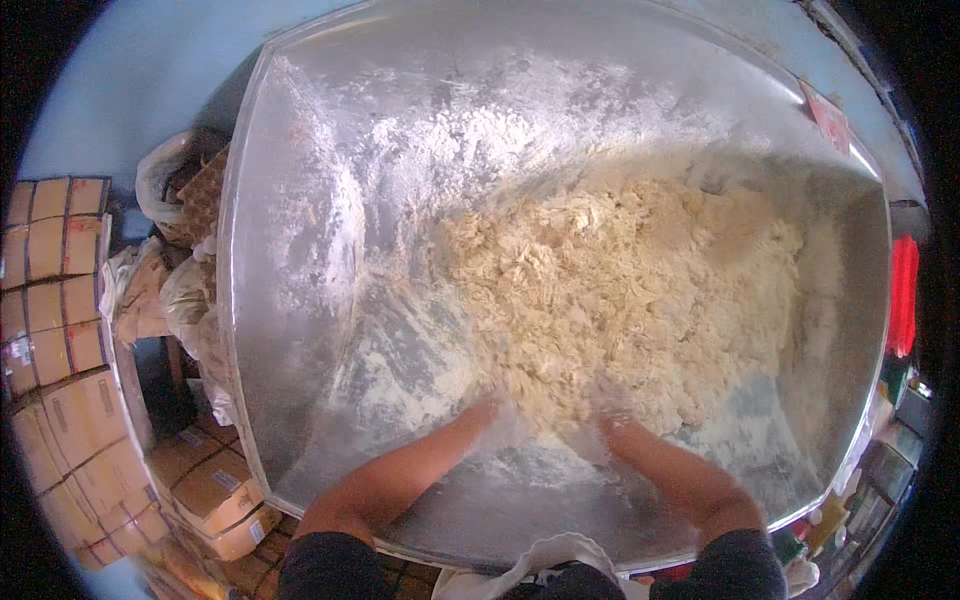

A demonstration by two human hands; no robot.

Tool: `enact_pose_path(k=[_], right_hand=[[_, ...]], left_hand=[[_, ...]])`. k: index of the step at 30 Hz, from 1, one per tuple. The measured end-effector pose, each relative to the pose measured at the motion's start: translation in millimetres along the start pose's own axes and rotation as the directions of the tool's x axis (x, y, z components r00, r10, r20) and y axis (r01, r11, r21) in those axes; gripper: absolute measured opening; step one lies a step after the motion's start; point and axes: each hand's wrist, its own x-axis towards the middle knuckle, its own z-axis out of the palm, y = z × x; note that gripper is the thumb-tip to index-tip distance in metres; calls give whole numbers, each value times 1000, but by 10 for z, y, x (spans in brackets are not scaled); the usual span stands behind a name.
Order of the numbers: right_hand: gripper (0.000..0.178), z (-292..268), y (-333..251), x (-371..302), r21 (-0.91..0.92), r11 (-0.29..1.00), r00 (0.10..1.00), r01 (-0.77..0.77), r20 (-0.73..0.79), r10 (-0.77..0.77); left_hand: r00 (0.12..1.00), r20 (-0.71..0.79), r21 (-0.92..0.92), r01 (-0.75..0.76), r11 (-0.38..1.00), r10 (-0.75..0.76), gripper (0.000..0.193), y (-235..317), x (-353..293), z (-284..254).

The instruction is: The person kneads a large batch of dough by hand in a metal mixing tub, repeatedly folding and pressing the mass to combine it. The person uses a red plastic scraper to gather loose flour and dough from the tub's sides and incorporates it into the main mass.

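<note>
A wide mass of pale, shaggy dough [640,290] lies in a large metal trough [290,400], spread over its middle and right. Both my forearms reach in over the near wall. My left hand [506,408] is at the near left edge of the dough, smeared by motion and floury. A little to the right, my right hand [606,402] meets the near edge of the dough, blurred too. The fingers of both hands are lost in blur and dough, so their grip does not show. Dry white flour [400,350] coats the trough floor left of the dough.
Cardboard boxes [80,430] are stacked along the left, with a few lower boxes [210,480] beside the trough. Plastic bags [190,300] crowd its left rim. Something red [903,295] hangs beyond the right rim. A blue wall [150,90] stands behind.
</note>
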Motion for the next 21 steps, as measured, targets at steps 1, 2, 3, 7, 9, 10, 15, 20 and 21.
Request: enact_pose_path(k=[1,2,3,7,9,10,15,20,21], right_hand=[[61,-29,86,-23,0,1000,1000,-23,12,23],[56,-184,198,159,17,998,998,54,-23,-53],[58,-362,204,438,22,987,981,158,-119,-155],[69,-1042,-378,1932,-31,996,878,89,-470,-93],[70,-1062,-815,2393,5,996,932,-94,-350,90],[66,-940,-908,2355,161,986,909,-48,-401,110],[59,-565,-917,1154,33,913,760,406,-568,-317],[63,-921,-191,-255,275,750,798,601,-167,-579],[52,-1050,81,-425,504,703,842,502,-98,-531]], left_hand=[[996,-26,-100,80,992,-83,30,100,-126,-47],[989,-22,-223,136,965,-145,36,202,-239,-88],[987,-17,-275,149,950,-160,40,189,-293,-177],[932,-250,98,295,950,-263,47,-134,-231,-677],[712,-504,-192,461,867,-490,40,-380,-3,-1067],[657,-447,-427,440,790,-607,40,-605,131,-1357],[674,-591,-520,100,848,-442,25,-1217,847,-2475],[692,-456,-507,314,802,-559,30,-1076,1517,-2199],[741,-349,-336,472,815,-573,33,-936,1554,-2004]])
